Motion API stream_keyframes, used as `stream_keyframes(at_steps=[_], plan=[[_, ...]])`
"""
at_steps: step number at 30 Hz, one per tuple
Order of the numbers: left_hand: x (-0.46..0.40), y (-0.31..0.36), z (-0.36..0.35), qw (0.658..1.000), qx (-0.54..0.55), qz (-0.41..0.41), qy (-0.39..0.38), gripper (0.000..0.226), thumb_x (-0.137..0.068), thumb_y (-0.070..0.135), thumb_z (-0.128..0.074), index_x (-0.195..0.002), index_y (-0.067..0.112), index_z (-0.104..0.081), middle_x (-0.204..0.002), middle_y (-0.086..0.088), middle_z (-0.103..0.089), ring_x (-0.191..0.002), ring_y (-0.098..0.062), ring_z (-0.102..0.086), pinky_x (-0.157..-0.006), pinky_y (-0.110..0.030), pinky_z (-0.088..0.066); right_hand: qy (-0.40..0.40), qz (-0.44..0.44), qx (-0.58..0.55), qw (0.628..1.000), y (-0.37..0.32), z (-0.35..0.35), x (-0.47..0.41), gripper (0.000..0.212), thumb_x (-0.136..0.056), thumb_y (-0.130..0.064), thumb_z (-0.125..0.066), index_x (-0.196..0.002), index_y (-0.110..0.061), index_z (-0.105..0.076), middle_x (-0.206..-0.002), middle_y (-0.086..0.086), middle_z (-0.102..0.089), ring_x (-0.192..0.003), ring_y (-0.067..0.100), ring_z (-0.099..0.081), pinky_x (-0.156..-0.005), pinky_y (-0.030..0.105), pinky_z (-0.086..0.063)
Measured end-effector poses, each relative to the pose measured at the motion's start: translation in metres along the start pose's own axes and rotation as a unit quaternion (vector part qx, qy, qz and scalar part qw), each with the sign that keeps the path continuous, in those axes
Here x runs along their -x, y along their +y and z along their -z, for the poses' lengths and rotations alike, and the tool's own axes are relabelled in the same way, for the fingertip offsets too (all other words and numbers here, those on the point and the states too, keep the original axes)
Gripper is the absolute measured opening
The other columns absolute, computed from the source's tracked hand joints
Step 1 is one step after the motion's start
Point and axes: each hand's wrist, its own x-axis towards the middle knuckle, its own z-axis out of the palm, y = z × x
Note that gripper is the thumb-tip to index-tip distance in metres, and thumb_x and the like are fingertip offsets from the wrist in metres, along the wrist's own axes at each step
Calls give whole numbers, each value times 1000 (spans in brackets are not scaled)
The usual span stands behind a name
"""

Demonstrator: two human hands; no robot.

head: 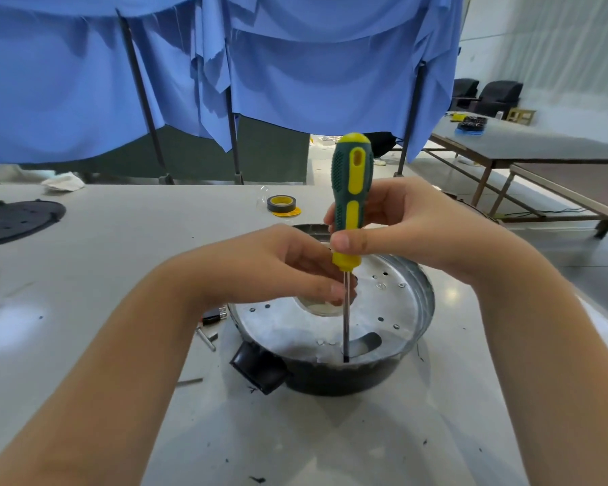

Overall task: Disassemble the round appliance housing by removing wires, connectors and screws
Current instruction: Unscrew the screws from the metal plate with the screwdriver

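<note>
No text, label, brand, number or sign can be read here. The screwdriver (351, 191) in the middle of the frame has a green and yellow handle with no lettering that I can see. The tape roll (282, 205) behind it shows yellow, but any print there is too small to read.

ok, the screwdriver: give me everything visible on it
The screwdriver has a dark green, textured handle with yellow inserts, a yellow cap and a yellow collar, and a thin bare metal shaft. It stands about upright, tip down in the round metal housing, near a curved slot at its near edge; the tip type can't be made out. The right hand grips the lower handle. The left hand has its fingers beside the shaft; contact is unclear.
</note>
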Motion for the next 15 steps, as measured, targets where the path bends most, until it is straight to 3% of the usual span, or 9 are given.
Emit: stream_keyframes(at_steps=[4,6,8,11,12,15], plan=[[-7,-6,-8,999,-3,4,-37,17,-88,14,-67,-103,14,-72,-100,2,-75,-98,-17,-70,-96,-37,-52,23,-6,52,998,-4,0,2,34,-60,-46,-75,-89,-29,-72,-93,-1,-73,-90,20,-68,-83,25,-56],[-11,-7,-11,999,-9,3,-44,14,-90,16,-64,-101,14,-73,-98,2,-75,-93,-16,-71,-89,-31,-55,63,8,66,996,-8,-1,3,40,-61,-56,-69,-91,-30,-71,-91,-3,-73,-86,17,-69,-75,22,-58],[-13,-7,-13,999,-11,6,-50,15,-92,17,-61,-103,15,-72,-98,4,-75,-92,-14,-71,-84,-25,-55,124,29,70,989,-11,-3,2,51,-65,-59,-64,-97,-20,-69,-91,7,-71,-83,20,-69,-66,22,-58],[-16,-9,-14,998,-21,6,-53,16,-93,20,-59,-102,20,-72,-98,7,-75,-94,-10,-69,-85,-24,-54,175,57,99,978,-12,-5,-1,66,-73,-58,-59,-104,0,-59,-97,29,-62,-87,37,-64,-70,42,-56],[-16,-10,-14,998,-18,5,-53,15,-93,21,-59,-101,21,-73,-98,7,-75,-95,-10,-69,-85,-24,-54,186,61,96,976,-13,-7,-2,63,-77,-56,-58,-104,0,-58,-97,30,-62,-86,36,-65,-70,43,-56],[-17,-15,-15,998,12,6,-56,14,-92,22,-61,-98,23,-73,-98,5,-75,-95,-12,-69,-84,-23,-54,221,70,82,969,-14,-11,-4,33,-89,-42,-58,-104,-13,-59,-96,22,-65,-84,19,-68,-72,29,-59]])
